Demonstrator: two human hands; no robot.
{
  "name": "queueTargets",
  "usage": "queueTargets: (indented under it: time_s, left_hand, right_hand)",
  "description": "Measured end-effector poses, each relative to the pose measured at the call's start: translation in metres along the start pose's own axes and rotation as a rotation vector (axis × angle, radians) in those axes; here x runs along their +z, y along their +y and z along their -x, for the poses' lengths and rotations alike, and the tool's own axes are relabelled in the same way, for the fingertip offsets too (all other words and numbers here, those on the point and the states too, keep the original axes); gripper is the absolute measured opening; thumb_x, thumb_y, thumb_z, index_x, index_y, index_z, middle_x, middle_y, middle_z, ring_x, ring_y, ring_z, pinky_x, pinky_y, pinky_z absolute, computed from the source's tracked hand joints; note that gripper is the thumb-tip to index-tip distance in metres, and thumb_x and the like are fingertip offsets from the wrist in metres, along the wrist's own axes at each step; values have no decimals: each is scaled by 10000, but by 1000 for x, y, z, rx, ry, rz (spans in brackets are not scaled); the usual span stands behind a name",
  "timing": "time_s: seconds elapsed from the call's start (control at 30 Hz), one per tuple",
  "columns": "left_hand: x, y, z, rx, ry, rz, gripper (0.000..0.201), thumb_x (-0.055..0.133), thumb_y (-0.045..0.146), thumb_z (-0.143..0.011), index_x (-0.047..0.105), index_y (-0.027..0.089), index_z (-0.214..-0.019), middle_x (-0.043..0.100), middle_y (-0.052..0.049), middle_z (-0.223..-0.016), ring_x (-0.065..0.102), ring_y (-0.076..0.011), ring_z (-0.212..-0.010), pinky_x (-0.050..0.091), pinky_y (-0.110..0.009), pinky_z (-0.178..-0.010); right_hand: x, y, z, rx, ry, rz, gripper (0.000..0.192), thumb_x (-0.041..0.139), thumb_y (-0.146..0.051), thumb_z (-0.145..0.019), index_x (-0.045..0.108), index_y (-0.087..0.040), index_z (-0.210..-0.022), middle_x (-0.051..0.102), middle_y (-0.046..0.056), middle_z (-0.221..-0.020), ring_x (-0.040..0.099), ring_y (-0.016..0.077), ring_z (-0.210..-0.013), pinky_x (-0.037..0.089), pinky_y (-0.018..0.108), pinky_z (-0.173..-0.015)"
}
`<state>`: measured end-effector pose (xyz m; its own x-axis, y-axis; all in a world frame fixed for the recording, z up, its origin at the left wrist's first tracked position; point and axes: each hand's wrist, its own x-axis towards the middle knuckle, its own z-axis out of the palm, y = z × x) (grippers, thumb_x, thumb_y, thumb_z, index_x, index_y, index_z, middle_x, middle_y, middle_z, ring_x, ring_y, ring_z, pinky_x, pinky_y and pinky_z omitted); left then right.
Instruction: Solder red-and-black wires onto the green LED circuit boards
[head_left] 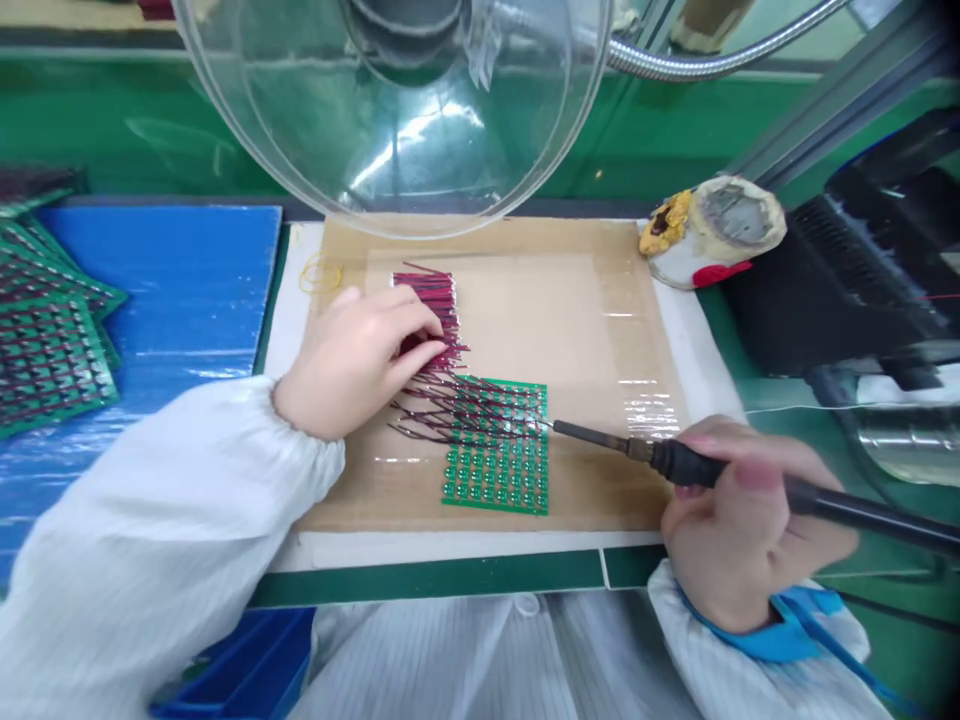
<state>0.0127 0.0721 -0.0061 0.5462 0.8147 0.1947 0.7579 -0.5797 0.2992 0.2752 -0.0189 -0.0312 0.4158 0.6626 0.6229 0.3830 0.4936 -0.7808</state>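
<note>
A green circuit board (pixel 495 480) lies on a tan cardboard sheet (pixel 540 310). Dark wires (pixel 427 415) cross its upper rows and stick out past its left edge; the lower rows show bare pads. Just above the board is a bundle of short red wires (pixel 427 290). My left hand (pixel 367 355) rests over this bundle, thumb and forefinger pinched at its lower end on a red wire. My right hand (pixel 750 510) grips a soldering iron (pixel 690 463) by its black handle. The iron's tip meets the board's right edge near the lowest wired row.
A round clear magnifier lens (pixel 405 130) hangs over the back. At left, wired boards (pixel 52 350) are stacked on a blue sheet (pixel 202 300). A yellow rubber band (pixel 321 272) lies behind my left hand. A white pot with yellow sponge (pixel 712 230) stands back right, beside a black device (pixel 847 260).
</note>
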Motion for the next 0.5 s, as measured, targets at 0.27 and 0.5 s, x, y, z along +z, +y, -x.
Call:
queueTargets:
  time_s: [0.27,0.5]
  left_hand:
    - [13,-2,11,26,163,274,145,554,227,-941,679,157,-958,681,-54,-953,622,-150,-913,497,-298,-861]
    - [14,0,12,-6,199,359,129,578,207,-924,691,175,-976,704,-42,-984,640,-146,-934,518,-305,-876]
  right_hand:
    - [-3,1,0,62,-11,12,142,614,-273,-819,696,-230,-712,563,-1,-540,452,131,-424,280,284,-331]
    - [-6,1,0,57,-36,-22,137,615,-241,-817,699,-204,-715,549,-7,-521,449,117,-408,269,277,-336]
